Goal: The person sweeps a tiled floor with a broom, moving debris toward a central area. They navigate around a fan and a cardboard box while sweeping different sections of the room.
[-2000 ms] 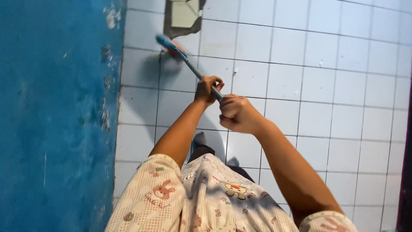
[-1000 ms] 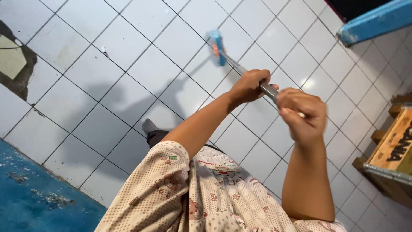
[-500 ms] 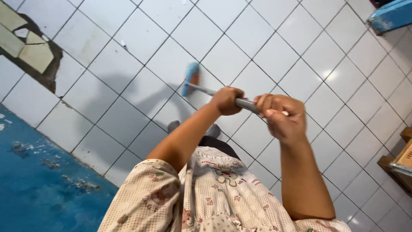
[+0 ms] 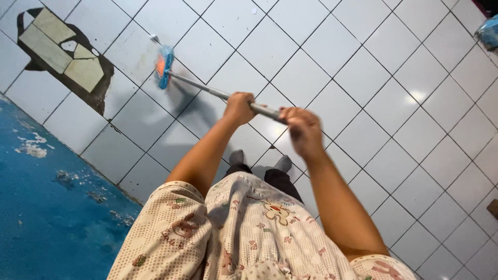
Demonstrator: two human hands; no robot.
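Observation:
A long-handled brush with a grey metal pole (image 4: 207, 90) and a blue and orange head (image 4: 164, 66) reaches out over the white tiled floor (image 4: 332, 62). My left hand (image 4: 239, 107) grips the pole further down, and my right hand (image 4: 302, 130) grips its near end. The brush head rests on the tiles close to a broken patch of floor (image 4: 67, 59). My cream patterned shirt fills the bottom of the view, and my grey-socked feet (image 4: 259, 159) show just beyond it.
A blue painted wall (image 4: 46, 207) with flaking spots runs along the lower left. The broken patch holds loose beige tile pieces in dark mortar. A blue object (image 4: 489, 31) sits at the far right edge.
The brush head has swept left across the tiles toward the broken patch. The view has turned with it, so the wooden crate on the right has left the frame.

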